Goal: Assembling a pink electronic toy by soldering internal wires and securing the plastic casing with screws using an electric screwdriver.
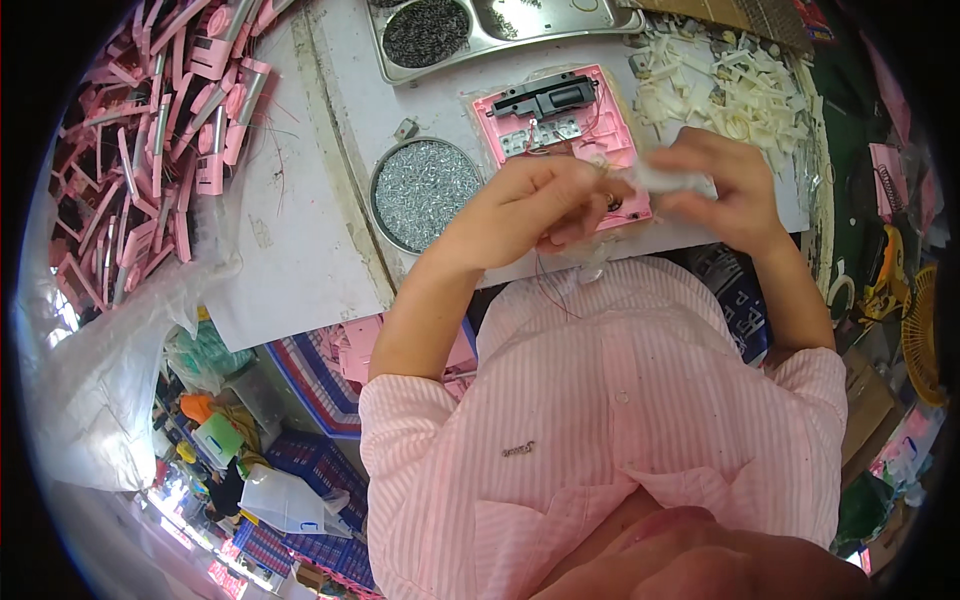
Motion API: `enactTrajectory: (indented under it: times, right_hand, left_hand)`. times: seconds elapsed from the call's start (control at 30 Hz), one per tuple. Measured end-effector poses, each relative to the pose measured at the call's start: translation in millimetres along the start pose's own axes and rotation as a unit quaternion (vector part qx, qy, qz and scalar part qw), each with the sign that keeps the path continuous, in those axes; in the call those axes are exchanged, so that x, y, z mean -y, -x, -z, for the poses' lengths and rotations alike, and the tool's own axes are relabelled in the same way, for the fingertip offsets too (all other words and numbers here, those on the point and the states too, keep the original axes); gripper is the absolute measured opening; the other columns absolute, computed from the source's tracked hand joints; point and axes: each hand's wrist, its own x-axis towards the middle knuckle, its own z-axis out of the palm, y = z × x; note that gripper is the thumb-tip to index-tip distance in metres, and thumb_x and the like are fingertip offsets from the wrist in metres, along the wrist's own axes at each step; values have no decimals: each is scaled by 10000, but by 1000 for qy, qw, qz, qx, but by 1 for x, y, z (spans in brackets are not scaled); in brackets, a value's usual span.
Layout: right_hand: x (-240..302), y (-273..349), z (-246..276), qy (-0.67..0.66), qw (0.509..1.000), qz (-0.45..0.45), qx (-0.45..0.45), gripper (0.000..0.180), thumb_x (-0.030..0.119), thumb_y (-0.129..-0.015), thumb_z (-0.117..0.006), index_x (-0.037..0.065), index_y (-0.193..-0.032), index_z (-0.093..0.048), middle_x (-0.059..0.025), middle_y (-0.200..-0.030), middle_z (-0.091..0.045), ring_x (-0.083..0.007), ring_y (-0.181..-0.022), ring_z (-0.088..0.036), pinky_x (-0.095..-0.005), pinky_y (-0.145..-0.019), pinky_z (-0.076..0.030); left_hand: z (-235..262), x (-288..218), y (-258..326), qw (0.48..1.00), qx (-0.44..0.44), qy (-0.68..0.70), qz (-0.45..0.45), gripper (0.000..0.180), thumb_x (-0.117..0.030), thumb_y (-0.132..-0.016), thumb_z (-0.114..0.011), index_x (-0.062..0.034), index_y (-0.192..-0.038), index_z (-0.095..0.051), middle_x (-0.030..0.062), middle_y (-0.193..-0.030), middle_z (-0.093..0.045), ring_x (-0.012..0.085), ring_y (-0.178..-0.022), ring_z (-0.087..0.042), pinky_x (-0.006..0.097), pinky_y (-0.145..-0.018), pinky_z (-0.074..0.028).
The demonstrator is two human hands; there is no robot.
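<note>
A pink plastic housing [625, 150] lies on the worktable in front of me, with a black part [545, 97], a metal plate [540, 135] and thin wires inside. My left hand [548, 203] is over its near left part, fingers curled together in a pinch; what they hold is hidden. Thin red wires [550, 285] hang below that hand over the table edge. Just right of the housing, my right hand [735, 185] is closed around a white plastic piece [675, 182], blurred by motion. The piece's end reaches toward my left fingertips; whether they touch cannot be told.
A round dish of small metal screws [425, 195] stands left of the housing. Behind is a metal tray [500, 45] with dark small parts. White plastic pieces [725, 95] are heaped at the back right, pink assemblies [160, 130] at the left. A blue-and-white crate [310, 375] sits below the table.
</note>
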Motion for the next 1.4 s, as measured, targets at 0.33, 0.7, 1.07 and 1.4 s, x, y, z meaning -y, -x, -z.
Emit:
enactTrajectory:
  times: [0.33,0.7,1.07,1.4]
  right_hand:
    - [-33,23,21,-223,940,-244,-89,355,84,-950,-676,-38,-1280,-630,-84,-1139,-669,-139,-895,-637,-274,-770,-509]
    - [-32,18,22,-197,951,-226,-75,331,62,-923,-721,-8,-1241,-659,-38,-1069,-679,-66,-892,-620,-218,-768,-505]
    - [-37,15,13,-2,991,-131,5,257,86,-840,-778,23,-1084,-730,-34,-1027,-722,-127,-852,-639,-277,-797,-521]
    - [-42,-7,0,139,987,18,77,305,112,-733,-813,86,-1030,-749,-71,-1015,-645,-273,-1009,-587,-371,-852,-503]
  left_hand:
    - [-24,44,-38,745,-194,-623,-138,184,-241,-822,-759,-71,-869,-707,87,-809,-686,283,-718,-682,392,-620,-541]
    - [-37,42,-45,720,-167,-660,-135,144,-179,-839,-709,-62,-780,-652,102,-770,-672,316,-705,-670,428,-593,-529]
    - [-24,46,-14,808,-201,-487,-263,107,-104,-796,-754,-74,-873,-686,84,-789,-656,295,-695,-661,376,-603,-525]
    - [-8,84,-2,730,-189,-531,-387,220,-114,-748,-782,-100,-939,-675,41,-924,-670,219,-742,-654,341,-586,-497]
